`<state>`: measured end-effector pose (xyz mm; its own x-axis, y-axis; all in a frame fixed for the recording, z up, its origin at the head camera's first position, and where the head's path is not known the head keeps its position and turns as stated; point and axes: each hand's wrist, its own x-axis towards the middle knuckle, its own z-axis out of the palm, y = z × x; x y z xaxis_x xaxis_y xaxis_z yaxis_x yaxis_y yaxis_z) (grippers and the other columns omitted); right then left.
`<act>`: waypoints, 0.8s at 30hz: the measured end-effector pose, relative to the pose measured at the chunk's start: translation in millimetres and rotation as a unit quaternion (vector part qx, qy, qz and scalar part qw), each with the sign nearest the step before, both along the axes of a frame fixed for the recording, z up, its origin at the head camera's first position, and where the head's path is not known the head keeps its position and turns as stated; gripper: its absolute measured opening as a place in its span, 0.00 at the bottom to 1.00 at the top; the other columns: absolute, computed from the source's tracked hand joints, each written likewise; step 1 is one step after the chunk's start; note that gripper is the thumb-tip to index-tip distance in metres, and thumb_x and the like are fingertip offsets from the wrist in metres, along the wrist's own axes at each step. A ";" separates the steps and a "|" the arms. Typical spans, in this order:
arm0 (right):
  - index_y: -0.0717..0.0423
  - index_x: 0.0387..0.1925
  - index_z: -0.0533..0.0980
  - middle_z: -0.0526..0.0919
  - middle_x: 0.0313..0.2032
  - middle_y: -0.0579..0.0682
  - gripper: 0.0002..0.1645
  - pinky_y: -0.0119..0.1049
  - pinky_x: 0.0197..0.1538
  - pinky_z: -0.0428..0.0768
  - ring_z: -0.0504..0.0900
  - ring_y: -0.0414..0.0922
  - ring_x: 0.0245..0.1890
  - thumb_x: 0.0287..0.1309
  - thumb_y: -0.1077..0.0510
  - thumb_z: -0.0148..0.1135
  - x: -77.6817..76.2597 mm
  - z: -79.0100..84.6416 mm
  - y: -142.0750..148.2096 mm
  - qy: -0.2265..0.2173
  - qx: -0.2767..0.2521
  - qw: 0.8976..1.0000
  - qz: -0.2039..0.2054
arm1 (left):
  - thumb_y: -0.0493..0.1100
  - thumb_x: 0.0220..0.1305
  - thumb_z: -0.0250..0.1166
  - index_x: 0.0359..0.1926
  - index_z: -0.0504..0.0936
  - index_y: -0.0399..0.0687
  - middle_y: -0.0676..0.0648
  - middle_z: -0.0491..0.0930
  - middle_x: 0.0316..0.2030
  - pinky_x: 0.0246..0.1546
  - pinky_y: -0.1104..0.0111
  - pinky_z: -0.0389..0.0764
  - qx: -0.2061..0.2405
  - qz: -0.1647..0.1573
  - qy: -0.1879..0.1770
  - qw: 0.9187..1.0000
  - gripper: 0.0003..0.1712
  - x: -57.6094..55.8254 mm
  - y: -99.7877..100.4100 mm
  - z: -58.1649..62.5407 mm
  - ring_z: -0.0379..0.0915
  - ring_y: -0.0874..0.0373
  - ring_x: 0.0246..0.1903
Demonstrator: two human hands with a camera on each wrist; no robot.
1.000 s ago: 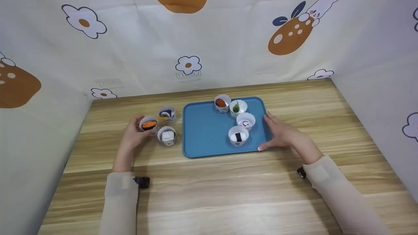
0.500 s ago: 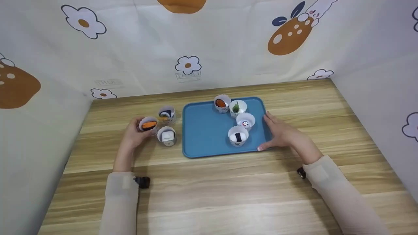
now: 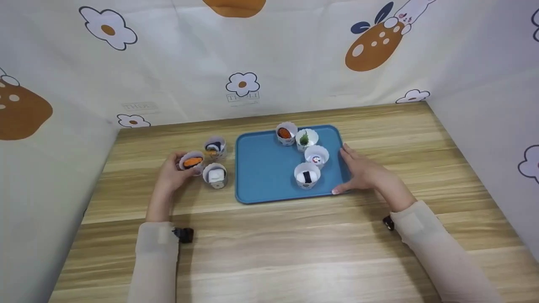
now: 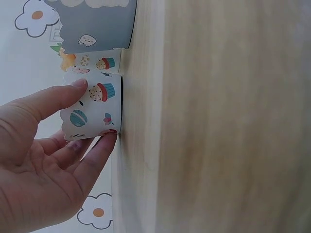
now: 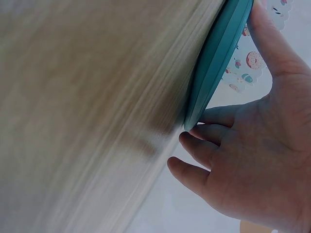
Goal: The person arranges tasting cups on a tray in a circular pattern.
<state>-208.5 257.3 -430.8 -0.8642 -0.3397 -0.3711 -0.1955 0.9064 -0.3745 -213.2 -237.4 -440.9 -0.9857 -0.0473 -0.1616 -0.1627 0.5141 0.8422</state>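
Note:
On the left of the table, my left hand (image 3: 172, 174) holds a white paper baking cup (image 4: 92, 109) between thumb and fingers. Inside it lies an orange-topped toy sushi piece (image 3: 193, 161). In the left wrist view the cup stands upright with its base at the tabletop. Right beside it are a cup with a white block (image 3: 216, 175) and a cup with a dark-and-white sushi roll (image 3: 214, 147). My right hand (image 3: 365, 171) spreads around the right end of a blue tray (image 3: 269, 168), thumb on the front edge, fingers along the side.
Along the tray's right half stand a cup with red-orange sushi (image 3: 285, 133), a cup with a green leaf (image 3: 305, 139), a cup with a small round piece (image 3: 316, 159) and a cup with black-banded white sushi (image 3: 307, 176). A patterned cloth (image 3: 286, 54) hangs behind the wooden table (image 3: 286, 244).

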 end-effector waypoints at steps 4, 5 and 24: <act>0.66 0.77 0.40 0.34 0.79 0.65 0.81 0.60 0.76 0.50 0.42 0.68 0.77 0.39 0.27 0.74 -0.3 -1.1 0.6 0.001 -0.001 1.000 0.000 | 0.33 0.64 0.65 0.67 0.59 0.26 0.27 0.65 0.67 0.70 0.55 0.63 -0.001 0.001 -0.001 1.000 0.36 0.7 0.4 0.1 0.62 0.40 0.67; 0.66 0.77 0.40 0.34 0.79 0.65 0.81 0.60 0.76 0.49 0.42 0.68 0.77 0.39 0.27 0.74 -0.4 -1.2 0.8 0.001 -0.002 1.000 0.000 | 0.34 0.63 0.65 0.67 0.59 0.27 0.28 0.65 0.67 0.70 0.54 0.63 -0.002 0.001 -0.002 1.000 0.36 0.8 0.5 0.2 0.62 0.40 0.67; 0.66 0.77 0.39 0.34 0.78 0.65 0.81 0.60 0.76 0.50 0.42 0.67 0.77 0.41 0.26 0.73 -1.1 -1.9 1.1 0.001 0.004 1.000 0.005 | 0.36 0.63 0.65 0.66 0.60 0.26 0.27 0.65 0.66 0.71 0.53 0.62 -0.028 -0.008 -0.008 1.000 0.36 1.5 -3.3 0.8 0.62 0.40 0.66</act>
<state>-209.6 258.4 -432.7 -0.8611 -0.3454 -0.3730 -0.2054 0.9076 -0.3662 -211.7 -240.7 -440.1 -0.9837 -0.0406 -0.1754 -0.1675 0.5635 0.8089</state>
